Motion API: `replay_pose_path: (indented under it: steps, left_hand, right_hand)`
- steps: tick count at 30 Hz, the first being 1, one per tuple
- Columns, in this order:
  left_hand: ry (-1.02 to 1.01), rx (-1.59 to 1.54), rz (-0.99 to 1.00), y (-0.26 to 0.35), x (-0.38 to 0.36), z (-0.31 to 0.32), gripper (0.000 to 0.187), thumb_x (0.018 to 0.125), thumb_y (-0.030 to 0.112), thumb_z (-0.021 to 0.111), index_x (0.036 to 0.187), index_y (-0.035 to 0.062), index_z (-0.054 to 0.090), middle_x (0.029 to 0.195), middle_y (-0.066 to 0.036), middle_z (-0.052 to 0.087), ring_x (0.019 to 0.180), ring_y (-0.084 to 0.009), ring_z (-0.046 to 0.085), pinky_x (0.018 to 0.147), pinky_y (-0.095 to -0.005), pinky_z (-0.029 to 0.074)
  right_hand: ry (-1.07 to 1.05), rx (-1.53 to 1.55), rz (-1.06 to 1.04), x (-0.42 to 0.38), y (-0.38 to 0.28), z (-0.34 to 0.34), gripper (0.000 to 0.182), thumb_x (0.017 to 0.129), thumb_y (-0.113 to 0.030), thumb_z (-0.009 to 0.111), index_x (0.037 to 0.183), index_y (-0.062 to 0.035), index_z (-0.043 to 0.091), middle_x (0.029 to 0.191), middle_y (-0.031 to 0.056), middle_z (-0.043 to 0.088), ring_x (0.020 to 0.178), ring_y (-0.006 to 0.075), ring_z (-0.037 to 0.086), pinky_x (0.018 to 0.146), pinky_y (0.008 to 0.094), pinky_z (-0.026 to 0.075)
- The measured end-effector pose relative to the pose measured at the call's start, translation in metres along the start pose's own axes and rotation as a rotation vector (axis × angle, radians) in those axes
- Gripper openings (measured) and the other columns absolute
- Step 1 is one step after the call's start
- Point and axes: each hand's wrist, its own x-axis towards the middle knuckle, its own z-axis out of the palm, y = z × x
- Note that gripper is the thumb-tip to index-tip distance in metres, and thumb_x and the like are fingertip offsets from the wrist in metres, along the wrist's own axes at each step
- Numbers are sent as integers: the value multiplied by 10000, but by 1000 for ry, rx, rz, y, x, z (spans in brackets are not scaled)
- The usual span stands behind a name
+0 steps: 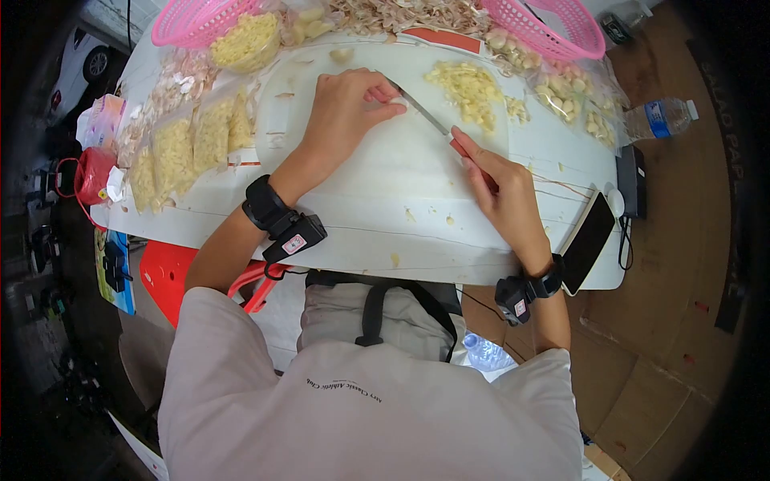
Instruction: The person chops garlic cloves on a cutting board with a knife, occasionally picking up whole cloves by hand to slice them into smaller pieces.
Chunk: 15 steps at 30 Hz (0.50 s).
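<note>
A knife (pixel 417 106) slants over the pale cutting board (pixel 361 172), its red and white handle in my right hand (pixel 504 188). Near the blade's tip is my left hand (pixel 346 112), fingers bent and drawn together; whatever they pinch is too small to name. Chopped garlic (pixel 465 92) lies on the board's right part, and a single pale clove (pixel 342 55) rests at its top, above my left hand.
Bags of chopped garlic (pixel 172 152) lie at the left, bags of whole cloves (pixel 561 96) at the right. Pink baskets (pixel 553 36), peel (pixel 385 16), a bowl of garlic (pixel 247 44), a bottle (pixel 659 119) and a phone (pixel 588 243) surround the board.
</note>
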Motion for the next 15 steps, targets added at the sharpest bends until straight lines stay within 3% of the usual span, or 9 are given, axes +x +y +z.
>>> replay_pose_path:
  steps: [15]
  left_hand:
    - [-26,-40,-52,1,0,-2,183,806,147,795,918,11,747,836,-69,731,762,-132,614,732,-276,489]
  right_hand:
    - [46,-51,-64,2,16,-2,424,920,-101,608,1333,-196,625,871,162,693,704,335,642,651,395,521]
